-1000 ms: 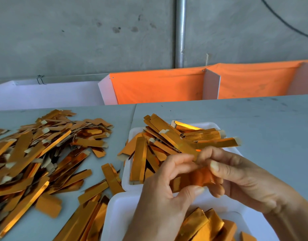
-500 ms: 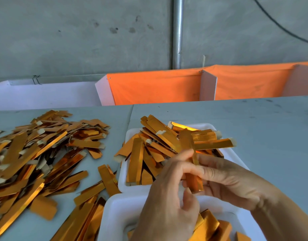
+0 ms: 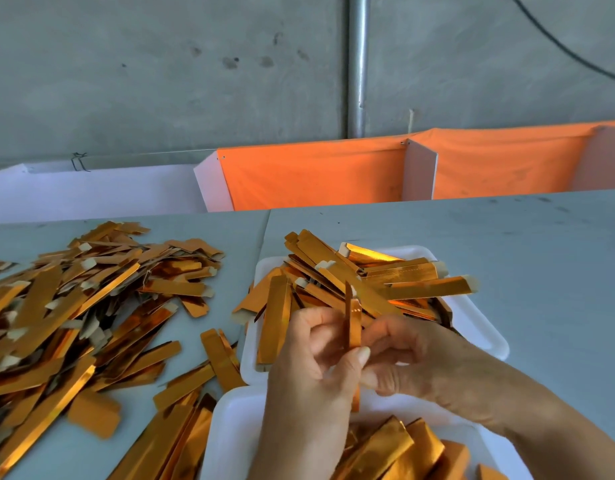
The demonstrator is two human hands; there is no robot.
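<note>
Folding under way: one gold strip (image 3: 354, 323), upright above the trays, pinched by left hand (image 3: 309, 368) and right hand (image 3: 420, 362). Done, apparently: folded pieces in far tray (image 3: 486, 327) and near tray (image 3: 236, 431). Outstanding: large flat pile (image 3: 74, 306), left.

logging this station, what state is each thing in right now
gold strip: nearly upright, held between both hands
left hand: pinches the strip low down
right hand: fingers curled on the strip from the right
far tray: heaped with gold pieces, some overhanging the rim
near tray: holds gold pieces, partly hidden by the arms
loose pile: flat strips spread on the table, left of the trays
</note>
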